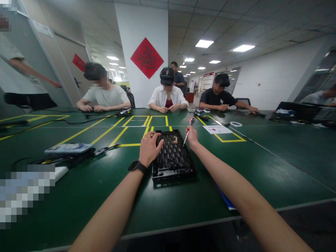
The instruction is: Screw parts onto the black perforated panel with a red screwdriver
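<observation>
A black rectangular plastic housing [173, 157] with rows of small raised shapes inside lies on the green table in front of me. My left hand [150, 148], with a dark watch on the wrist, grips its left rim, the thumb over the top edge. In my right hand [193, 137] is a screwdriver [192, 121] with a red and clear handle. Its shaft points down and left, the tip at the housing's right side; whether the tip touches a screw cannot be made out. A small gold-coloured metal piece [175, 140] shows inside the housing's far part.
On the left a phone [69, 148] lies on dark cables. Yellow tape [130, 145] marks the table. A white sheet [217, 130] and a white ring [235, 124] lie to the right. Something blue [228, 199] shows under my right forearm. Several people sit across the table.
</observation>
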The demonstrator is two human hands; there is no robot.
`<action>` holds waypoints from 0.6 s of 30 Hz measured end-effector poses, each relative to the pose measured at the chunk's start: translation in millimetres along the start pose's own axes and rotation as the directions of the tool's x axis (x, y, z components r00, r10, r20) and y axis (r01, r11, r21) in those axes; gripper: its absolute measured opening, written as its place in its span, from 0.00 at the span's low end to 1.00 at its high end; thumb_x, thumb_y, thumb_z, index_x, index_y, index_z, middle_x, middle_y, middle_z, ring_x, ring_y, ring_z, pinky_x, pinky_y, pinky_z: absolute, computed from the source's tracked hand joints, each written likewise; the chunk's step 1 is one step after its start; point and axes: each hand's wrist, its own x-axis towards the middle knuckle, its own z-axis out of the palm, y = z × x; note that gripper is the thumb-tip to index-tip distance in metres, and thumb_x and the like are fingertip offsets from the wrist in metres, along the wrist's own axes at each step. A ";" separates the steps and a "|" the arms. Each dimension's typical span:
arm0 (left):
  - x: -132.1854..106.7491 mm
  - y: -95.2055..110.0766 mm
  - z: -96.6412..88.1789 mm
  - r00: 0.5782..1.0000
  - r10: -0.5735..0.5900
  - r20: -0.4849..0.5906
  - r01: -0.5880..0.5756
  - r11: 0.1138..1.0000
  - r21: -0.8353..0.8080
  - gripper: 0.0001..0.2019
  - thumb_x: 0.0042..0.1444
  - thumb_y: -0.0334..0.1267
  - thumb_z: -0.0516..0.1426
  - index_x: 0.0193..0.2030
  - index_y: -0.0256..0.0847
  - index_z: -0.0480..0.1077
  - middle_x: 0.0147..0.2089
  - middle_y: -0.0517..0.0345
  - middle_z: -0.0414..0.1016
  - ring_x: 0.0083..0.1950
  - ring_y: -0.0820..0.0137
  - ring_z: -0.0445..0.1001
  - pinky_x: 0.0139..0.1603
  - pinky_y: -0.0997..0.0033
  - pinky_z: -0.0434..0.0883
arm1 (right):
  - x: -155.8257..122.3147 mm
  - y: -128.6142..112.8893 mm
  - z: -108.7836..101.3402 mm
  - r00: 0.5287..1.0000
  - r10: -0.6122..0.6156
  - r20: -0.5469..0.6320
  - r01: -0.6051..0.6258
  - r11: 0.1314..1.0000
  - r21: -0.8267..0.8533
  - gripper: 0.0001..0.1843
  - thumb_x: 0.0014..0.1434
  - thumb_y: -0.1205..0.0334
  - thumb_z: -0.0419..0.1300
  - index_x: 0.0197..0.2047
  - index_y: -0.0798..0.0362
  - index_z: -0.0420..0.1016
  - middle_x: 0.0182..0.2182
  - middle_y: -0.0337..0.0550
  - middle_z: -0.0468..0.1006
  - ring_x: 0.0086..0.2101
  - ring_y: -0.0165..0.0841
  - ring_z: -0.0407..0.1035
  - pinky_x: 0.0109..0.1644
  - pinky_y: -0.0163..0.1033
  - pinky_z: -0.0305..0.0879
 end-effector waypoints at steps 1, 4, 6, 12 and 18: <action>-0.3 -8.1 8.9 0.997 -0.070 0.021 0.071 0.996 -0.051 0.19 0.56 0.45 0.49 0.54 0.46 0.63 0.58 0.50 0.58 0.58 0.61 0.59 0.57 0.59 0.58 | -3.5 9.1 -10.3 0.999 0.027 -0.038 -0.029 0.997 -0.070 0.22 0.57 0.47 0.43 0.29 0.54 0.68 0.12 0.38 0.64 0.20 0.31 0.62 0.25 0.34 0.55; 1.1 -31.3 36.4 0.956 -0.207 0.206 0.251 0.944 -0.215 0.22 0.52 0.37 0.50 0.56 0.49 0.63 0.59 0.54 0.56 0.62 0.63 0.55 0.60 0.59 0.59 | -12.2 33.4 -34.2 0.989 0.090 -0.115 -0.119 0.954 -0.274 0.23 0.58 0.49 0.42 0.27 0.56 0.70 0.14 0.41 0.67 0.21 0.31 0.64 0.26 0.34 0.57; 3.8 -41.6 51.3 0.946 -0.166 0.279 0.251 0.919 -0.305 0.24 0.49 0.32 0.50 0.54 0.49 0.65 0.60 0.57 0.57 0.64 0.64 0.52 0.62 0.59 0.57 | -14.0 45.9 -43.7 0.983 0.117 -0.144 -0.166 0.899 -0.406 0.23 0.57 0.50 0.44 0.25 0.57 0.71 0.16 0.44 0.70 0.23 0.32 0.68 0.29 0.33 0.59; 14.1 -49.2 75.3 0.944 -0.150 0.294 0.263 0.881 -0.394 0.23 0.46 0.28 0.46 0.46 0.47 0.72 0.59 0.60 0.60 0.66 0.64 0.51 0.65 0.57 0.53 | -14.4 65.0 -42.2 0.978 0.101 -0.183 -0.203 0.665 -0.719 0.23 0.53 0.48 0.50 0.30 0.60 0.75 0.34 0.59 0.77 0.39 0.45 0.71 0.40 0.40 0.61; 15.1 -42.3 69.8 0.981 -0.119 0.151 0.164 0.929 -0.331 0.19 0.49 0.30 0.47 0.43 0.43 0.73 0.57 0.57 0.65 0.60 0.65 0.60 0.62 0.59 0.57 | -17.3 64.1 -35.0 0.986 0.100 -0.134 -0.166 0.504 -0.848 0.27 0.53 0.42 0.50 0.36 0.59 0.75 0.38 0.59 0.76 0.41 0.46 0.71 0.42 0.43 0.63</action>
